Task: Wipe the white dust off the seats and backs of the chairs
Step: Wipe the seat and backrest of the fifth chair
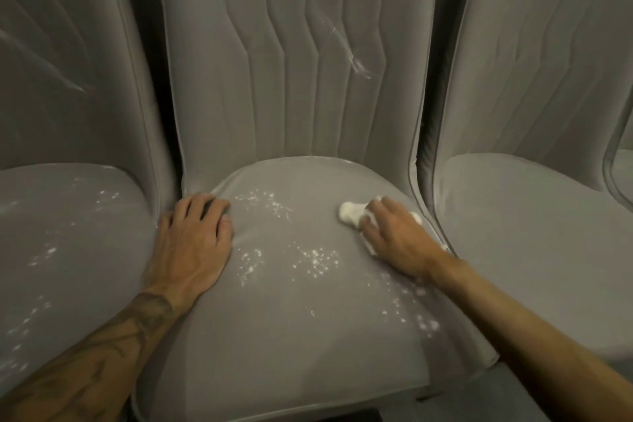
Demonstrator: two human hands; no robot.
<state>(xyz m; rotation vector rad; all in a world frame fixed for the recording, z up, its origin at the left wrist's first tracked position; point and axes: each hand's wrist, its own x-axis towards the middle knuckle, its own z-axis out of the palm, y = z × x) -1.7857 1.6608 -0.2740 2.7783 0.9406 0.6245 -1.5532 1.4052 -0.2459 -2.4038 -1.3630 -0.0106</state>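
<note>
Three grey upholstered chairs stand side by side. The middle chair's seat (294, 319) carries patches of white dust (317, 262), and a white streak (352, 56) marks its back. My right hand (394, 236) grips a crumpled white cloth (351, 212) and presses it on the right rear part of that seat. My left hand (195, 233) lies flat with spread fingers on the seat's left rear edge. The left chair's seat (68, 250) is also speckled with white dust, and faint streaks show on its back.
The right chair's seat (534, 233) looks free of dust. Narrow dark gaps separate the chairs. A fourth chair's edge (616, 164) shows at the far right. The dark floor shows below the middle seat's front edge.
</note>
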